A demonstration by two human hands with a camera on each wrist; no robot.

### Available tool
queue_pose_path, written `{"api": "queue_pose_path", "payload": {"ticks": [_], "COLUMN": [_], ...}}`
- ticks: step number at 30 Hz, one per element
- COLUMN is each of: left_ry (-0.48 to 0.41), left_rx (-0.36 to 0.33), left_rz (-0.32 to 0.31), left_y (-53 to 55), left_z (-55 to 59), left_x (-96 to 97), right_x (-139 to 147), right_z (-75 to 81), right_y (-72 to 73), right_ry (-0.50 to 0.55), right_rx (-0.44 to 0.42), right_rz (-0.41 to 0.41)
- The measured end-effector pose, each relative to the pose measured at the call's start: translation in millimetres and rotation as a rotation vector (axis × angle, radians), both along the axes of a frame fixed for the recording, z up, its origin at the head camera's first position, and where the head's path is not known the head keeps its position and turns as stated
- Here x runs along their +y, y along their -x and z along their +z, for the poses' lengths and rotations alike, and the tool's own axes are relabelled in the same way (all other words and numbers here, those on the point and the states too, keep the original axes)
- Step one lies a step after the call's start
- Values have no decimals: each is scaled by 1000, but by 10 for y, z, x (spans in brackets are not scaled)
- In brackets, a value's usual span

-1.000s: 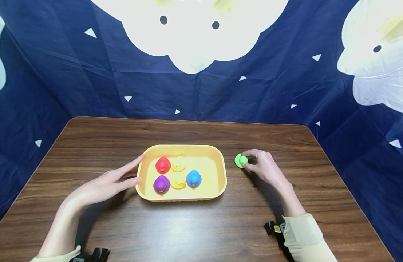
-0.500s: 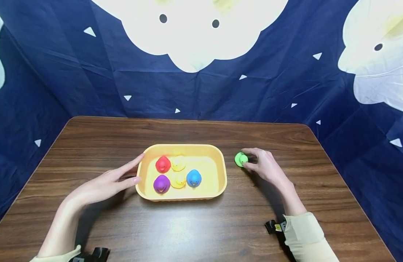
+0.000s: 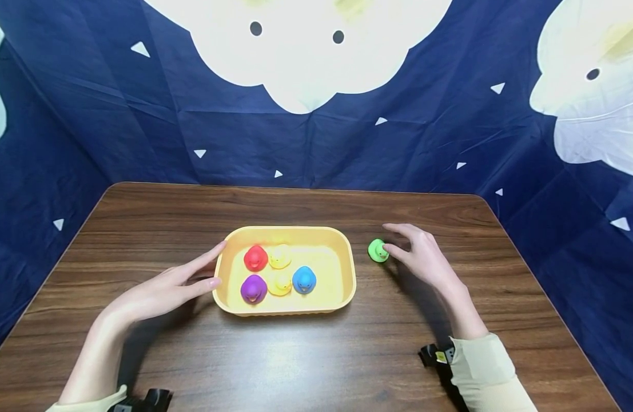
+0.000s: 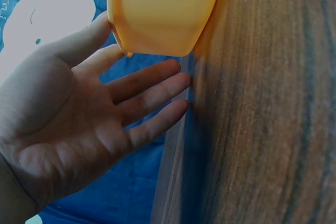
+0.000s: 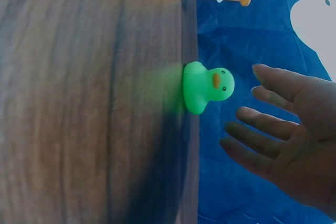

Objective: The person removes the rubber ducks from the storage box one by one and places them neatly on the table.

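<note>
Duck stands off the tray's right edge, beside the spread right hand. The left hand, fingers apart, touches the left edge.

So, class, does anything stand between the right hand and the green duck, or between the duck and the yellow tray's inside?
Nothing visible stands between the right hand and the green duck. Between the duck and the inside of the yellow tray, only the tray's raised end wall nearest the duck stands.
</note>
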State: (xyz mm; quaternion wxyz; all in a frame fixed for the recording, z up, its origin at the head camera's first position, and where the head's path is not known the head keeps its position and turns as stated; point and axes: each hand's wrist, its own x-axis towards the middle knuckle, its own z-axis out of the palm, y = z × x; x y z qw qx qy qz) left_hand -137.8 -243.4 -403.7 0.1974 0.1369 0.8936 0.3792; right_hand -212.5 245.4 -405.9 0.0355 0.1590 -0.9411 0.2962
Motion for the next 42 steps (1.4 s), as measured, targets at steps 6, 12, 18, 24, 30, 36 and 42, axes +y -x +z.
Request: {"api": "queue_pose_path", "payload": {"ticks": [6,12,18,24,30,36,42], "left_ry": [5,1,-2,-3,3,1,-3], "left_rx": [-7,-4,4,-6,-11,1,-6], "left_rz": [-2,-4,-8,-3,-2,-7,-7], "left_y": [3,0,-3,-6,-6,-1,0], "left_z": [-8,-11,-15,-2,9,-1,-4], "left_x": [-5,1,21,24,17,11,6], "right_x": [-56,-158,-246,-342,-438,-507,-611], "right_z": [66,145,180,191,207,217,248], "right_y": [-12,-57,-120,-163,-172,-201,-204], "right_ry": [56,114,146,187,208,222,219], "right_rx": [138,205,237,253,226,198,203], "right_rz": [37,47,52,78,105,120,150]}}
